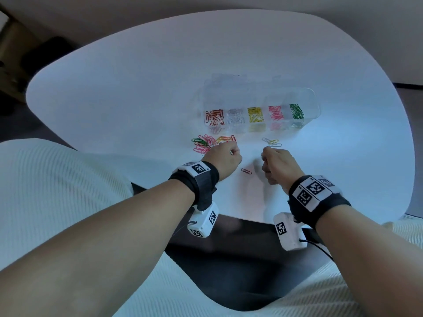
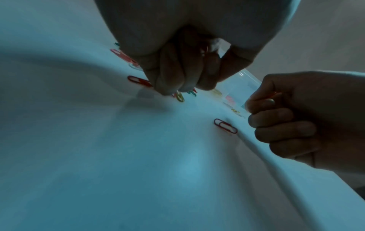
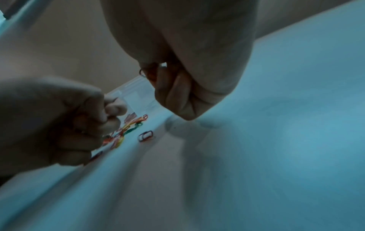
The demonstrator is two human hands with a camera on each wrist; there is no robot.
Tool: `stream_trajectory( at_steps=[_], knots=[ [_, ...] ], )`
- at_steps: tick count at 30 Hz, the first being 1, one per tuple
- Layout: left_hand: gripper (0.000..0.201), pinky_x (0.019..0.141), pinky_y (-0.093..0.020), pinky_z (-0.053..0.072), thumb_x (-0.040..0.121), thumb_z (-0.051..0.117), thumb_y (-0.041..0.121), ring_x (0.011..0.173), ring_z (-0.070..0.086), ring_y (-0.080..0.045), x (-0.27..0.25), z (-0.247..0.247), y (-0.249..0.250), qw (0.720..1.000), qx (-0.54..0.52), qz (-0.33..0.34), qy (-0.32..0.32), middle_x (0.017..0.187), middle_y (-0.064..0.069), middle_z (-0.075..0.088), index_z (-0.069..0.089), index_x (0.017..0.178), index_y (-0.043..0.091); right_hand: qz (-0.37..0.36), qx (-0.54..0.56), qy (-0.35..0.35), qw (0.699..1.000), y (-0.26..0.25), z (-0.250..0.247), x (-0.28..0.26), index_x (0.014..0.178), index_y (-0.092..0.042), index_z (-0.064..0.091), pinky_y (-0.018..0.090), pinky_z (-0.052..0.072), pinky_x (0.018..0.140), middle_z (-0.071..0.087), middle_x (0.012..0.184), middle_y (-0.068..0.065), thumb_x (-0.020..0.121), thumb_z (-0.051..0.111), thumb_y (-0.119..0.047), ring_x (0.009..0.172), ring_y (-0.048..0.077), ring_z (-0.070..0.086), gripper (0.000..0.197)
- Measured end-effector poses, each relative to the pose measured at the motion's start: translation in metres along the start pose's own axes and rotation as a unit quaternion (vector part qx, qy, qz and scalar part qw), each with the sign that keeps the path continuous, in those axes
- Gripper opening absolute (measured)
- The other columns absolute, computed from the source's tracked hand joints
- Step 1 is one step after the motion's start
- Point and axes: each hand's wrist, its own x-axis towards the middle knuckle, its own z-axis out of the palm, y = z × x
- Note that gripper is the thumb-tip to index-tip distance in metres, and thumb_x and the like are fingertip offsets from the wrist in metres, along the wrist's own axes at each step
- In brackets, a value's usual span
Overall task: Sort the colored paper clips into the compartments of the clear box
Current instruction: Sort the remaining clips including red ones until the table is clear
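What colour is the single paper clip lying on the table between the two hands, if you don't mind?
Red; the single paper clip shows best in the left wrist view.

A large white table with a smooth top and rounded corners (image 1: 137,72) fills most of the head view, its surface catching a pale bluish light. Past its far edge runs a plain beige wall (image 1: 206,5). Beyond the table's far left corner stands a piece of brown wooden furniture (image 1: 11,42), with a dark, blurred shape (image 1: 49,53) on the floor beside it. Under the table's near edge lies a dark floor (image 1: 240,259). A white ribbed knit fabric (image 1: 52,179) covers the near left of the view, and the same fabric (image 1: 309,300) shows again along the near right.
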Motion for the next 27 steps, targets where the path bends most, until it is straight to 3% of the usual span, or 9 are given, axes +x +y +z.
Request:
stream_trajectory(
  at_steps=[3,5,9,12,16,19,22,24,27],
  knots=[
    [0.007,0.057,-0.027,0.039,0.083,0.052,0.02,0.063,0.051,-0.019,-0.003,-0.006,0.001,0.998,0.059,0.008,-0.003,0.065,0.007,0.05,0.05,0.078,0.025,0.007,0.072,0.001,0.997,0.001,-0.002,-0.002,0.069,-0.014,0.042,0.021,0.024,0.043,0.049,0.049,0.007,0.087,0.043,-0.008,0.039,0.017,0.032,0.02],
    [0.01,0.061,-0.029,0.045,0.081,0.055,0.026,0.07,0.057,-0.021,-0.005,-0.006,0.002,0.993,0.116,0.029,-0.021,0.068,0.006,0.054,0.052,0.09,0.03,0.0,0.1,0.007,0.995,0.004,-0.005,-0.002,0.067,-0.012,0.043,0.022,0.028,0.042,0.056,0.052,0.01,0.087,0.046,-0.001,0.039,0.018,0.037,0.023],
    [0.025,0.074,-0.03,0.044,0.089,0.057,0.038,0.098,0.059,-0.022,-0.008,0.008,0.005,0.959,0.261,0.102,-0.052,0.105,0.003,0.062,0.057,0.113,0.033,-0.009,0.15,0.033,0.988,0.005,-0.012,-0.002,0.063,-0.014,0.037,0.025,0.023,0.046,0.045,0.057,0.011,0.085,0.042,0.004,0.044,0.017,0.032,0.029],
    [0.018,0.074,-0.032,0.043,0.094,0.052,0.032,0.101,0.057,-0.025,-0.009,0.016,0.006,0.944,0.301,0.122,-0.056,0.109,0.001,0.059,0.061,0.108,0.026,-0.022,0.175,0.048,0.983,-0.002,-0.014,-0.002,0.064,-0.017,0.029,0.032,0.011,0.054,0.031,0.054,0.004,0.082,0.033,0.003,0.048,0.014,0.02,0.028],
    [0.014,0.062,-0.031,0.036,0.091,0.051,0.02,0.088,0.058,-0.029,-0.011,0.02,0.011,0.938,0.324,0.113,-0.047,0.106,-0.003,0.054,0.061,0.1,0.016,-0.039,0.173,0.047,0.983,-0.019,-0.013,-0.004,0.066,-0.02,0.031,0.028,0.01,0.051,0.025,0.053,-0.001,0.08,0.028,0.002,0.049,0.014,0.016,0.026],
    [0.012,0.06,-0.031,0.04,0.087,0.055,0.018,0.081,0.059,-0.03,-0.015,0.019,0.013,0.94,0.32,0.11,-0.052,0.1,-0.005,0.054,0.057,0.098,0.012,-0.049,0.052,0.044,0.996,-0.034,-0.011,-0.005,0.069,-0.018,0.04,0.022,0.021,0.045,0.034,0.059,0.001,0.08,0.034,-0.002,0.046,0.015,0.025,0.02],
    [0.019,0.059,-0.034,0.047,0.084,0.054,0.009,0.075,0.059,-0.031,-0.02,0.017,0.016,0.945,0.306,0.101,-0.06,0.092,-0.008,0.054,0.049,0.103,0.011,-0.065,-0.171,0.048,0.982,-0.044,-0.007,-0.007,0.082,-0.011,0.051,0.029,0.037,0.057,0.048,0.071,0.002,0.085,0.045,-0.011,0.059,0.019,0.042,0.006],
    [0.023,0.058,-0.034,0.045,0.084,0.051,0.004,0.072,0.055,-0.03,-0.022,0.018,0.018,0.942,0.315,0.093,-0.065,0.089,-0.008,0.051,0.045,0.106,0.009,-0.075,-0.263,0.043,0.961,-0.047,-0.004,-0.008,0.083,-0.008,0.052,0.031,0.038,0.064,0.052,0.075,0.004,0.085,0.048,-0.014,0.067,0.022,0.045,0.007],
    [0.023,0.064,-0.037,0.048,0.087,0.049,0.004,0.08,0.058,-0.033,-0.022,0.018,0.017,0.94,0.318,0.095,-0.081,0.097,-0.01,0.052,0.046,0.109,0.007,-0.079,-0.274,0.018,0.958,-0.055,0.002,-0.009,0.081,-0.01,0.052,0.033,0.034,0.064,0.046,0.076,0.009,0.084,0.048,-0.012,0.068,0.022,0.04,0.005]
  ],
)
